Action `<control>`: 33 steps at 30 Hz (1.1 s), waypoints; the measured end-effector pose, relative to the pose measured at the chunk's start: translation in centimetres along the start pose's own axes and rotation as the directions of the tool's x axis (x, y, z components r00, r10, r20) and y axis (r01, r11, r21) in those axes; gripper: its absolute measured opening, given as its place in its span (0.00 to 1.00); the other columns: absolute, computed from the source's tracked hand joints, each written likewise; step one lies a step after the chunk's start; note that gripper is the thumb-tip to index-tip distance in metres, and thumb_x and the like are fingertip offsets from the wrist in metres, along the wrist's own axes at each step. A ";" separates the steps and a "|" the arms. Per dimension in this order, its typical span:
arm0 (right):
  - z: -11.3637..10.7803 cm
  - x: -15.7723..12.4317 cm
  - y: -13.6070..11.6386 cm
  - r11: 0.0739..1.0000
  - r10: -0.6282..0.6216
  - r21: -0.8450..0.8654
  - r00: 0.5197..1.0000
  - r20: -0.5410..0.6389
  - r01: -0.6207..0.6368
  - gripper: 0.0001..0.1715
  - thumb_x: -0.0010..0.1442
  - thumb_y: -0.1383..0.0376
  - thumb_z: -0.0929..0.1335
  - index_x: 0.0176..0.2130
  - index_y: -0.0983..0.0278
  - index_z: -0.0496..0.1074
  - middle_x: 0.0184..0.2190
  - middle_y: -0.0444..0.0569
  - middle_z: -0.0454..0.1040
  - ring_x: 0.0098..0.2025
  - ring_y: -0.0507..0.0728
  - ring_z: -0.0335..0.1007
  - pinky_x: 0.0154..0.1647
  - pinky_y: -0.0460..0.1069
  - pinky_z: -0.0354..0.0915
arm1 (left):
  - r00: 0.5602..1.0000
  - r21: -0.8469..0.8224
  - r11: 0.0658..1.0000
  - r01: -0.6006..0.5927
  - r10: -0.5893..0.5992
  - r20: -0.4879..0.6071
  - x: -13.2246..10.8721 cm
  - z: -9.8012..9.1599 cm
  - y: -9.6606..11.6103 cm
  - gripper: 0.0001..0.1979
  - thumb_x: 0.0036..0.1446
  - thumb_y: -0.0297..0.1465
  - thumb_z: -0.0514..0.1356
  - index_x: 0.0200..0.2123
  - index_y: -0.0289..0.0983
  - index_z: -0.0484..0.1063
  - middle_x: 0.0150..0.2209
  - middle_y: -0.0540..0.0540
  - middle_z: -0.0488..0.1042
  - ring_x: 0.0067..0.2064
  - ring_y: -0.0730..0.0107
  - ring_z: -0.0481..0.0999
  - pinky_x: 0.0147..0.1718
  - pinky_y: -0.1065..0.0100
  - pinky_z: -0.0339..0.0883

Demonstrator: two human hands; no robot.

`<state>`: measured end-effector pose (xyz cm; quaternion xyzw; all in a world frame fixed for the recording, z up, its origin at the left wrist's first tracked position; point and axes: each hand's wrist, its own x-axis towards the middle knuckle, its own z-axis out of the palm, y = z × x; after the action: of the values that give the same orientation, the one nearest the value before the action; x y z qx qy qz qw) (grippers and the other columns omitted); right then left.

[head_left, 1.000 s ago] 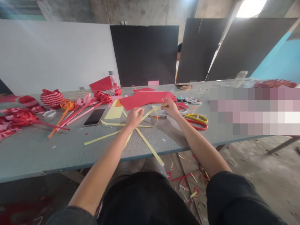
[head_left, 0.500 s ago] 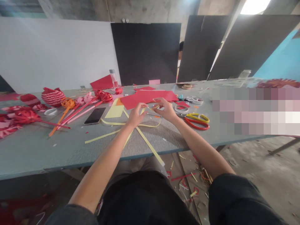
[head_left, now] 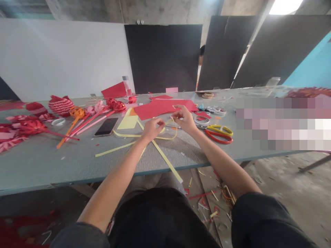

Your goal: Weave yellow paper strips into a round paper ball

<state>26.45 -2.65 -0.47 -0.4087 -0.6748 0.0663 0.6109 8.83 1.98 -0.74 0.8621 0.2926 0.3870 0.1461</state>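
My left hand [head_left: 152,128] and my right hand [head_left: 185,120] meet over the middle of the grey table [head_left: 77,162], both pinching the same yellow paper strip [head_left: 168,121] between fingertips. More long yellow strips [head_left: 165,159] cross beneath my hands and one runs off the table's near edge. A yellow paper sheet [head_left: 128,122] lies just left of my hands, and red paper sheets [head_left: 160,107] lie behind them.
Scissors with red and yellow handles [head_left: 218,133] and tape rolls [head_left: 201,120] lie right of my right hand. A black phone [head_left: 106,126] sits to the left, beside red, pink and orange paper crafts [head_left: 85,115]. Paper scraps litter the floor [head_left: 207,199]. A person stands behind the dark panels.
My right hand drew in from the far right toward my left hand, shortening the stretch of yellow strip between them. Both hands now pinch it close together.
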 end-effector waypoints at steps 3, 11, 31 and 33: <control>-0.1 0.1 -0.2 1.000 0.006 -0.013 0.993 -0.120 -0.008 0.21 0.51 0.65 0.67 0.46 0.60 0.62 0.31 0.45 0.73 0.34 0.53 0.70 0.34 0.49 0.65 | 0.998 -0.079 0.995 0.057 -0.059 -0.033 0.0 0.0 0.2 0.06 0.50 0.33 0.57 0.27 0.37 0.69 0.30 0.48 0.74 0.35 0.67 0.73 0.38 0.67 0.63; 0.1 0.4 0.2 0.961 0.154 0.251 0.977 -0.150 -0.113 0.23 0.48 0.58 0.70 0.42 0.59 0.61 0.31 0.44 0.71 0.32 0.52 0.69 0.31 0.48 0.65 | 0.984 -0.252 0.960 0.120 -0.149 -0.099 0.2 -0.1 0.5 0.06 0.49 0.34 0.57 0.26 0.37 0.68 0.29 0.49 0.73 0.34 0.69 0.72 0.38 0.69 0.64; 0.7 -0.1 0.0 0.960 0.125 0.255 0.992 -0.020 -0.116 0.29 0.45 0.62 0.70 0.45 0.59 0.57 0.28 0.40 0.68 0.29 0.51 0.68 0.31 0.48 0.64 | 0.991 -0.265 0.958 0.109 -0.126 -0.050 0.0 0.1 0.2 0.10 0.49 0.37 0.59 0.33 0.37 0.70 0.31 0.47 0.74 0.35 0.69 0.73 0.39 0.66 0.66; 0.9 -0.2 -0.1 0.965 0.107 0.240 0.994 0.010 -0.106 0.29 0.45 0.62 0.70 0.45 0.59 0.57 0.27 0.40 0.68 0.30 0.51 0.68 0.31 0.47 0.65 | 0.990 -0.317 0.944 0.095 -0.122 -0.066 0.0 0.2 0.2 0.12 0.50 0.38 0.59 0.36 0.38 0.69 0.32 0.47 0.75 0.37 0.69 0.74 0.40 0.66 0.67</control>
<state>25.59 -2.51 -0.81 -0.3676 -0.6382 0.1794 0.6522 9.03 1.80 -0.83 0.7933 0.2806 0.4561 0.2896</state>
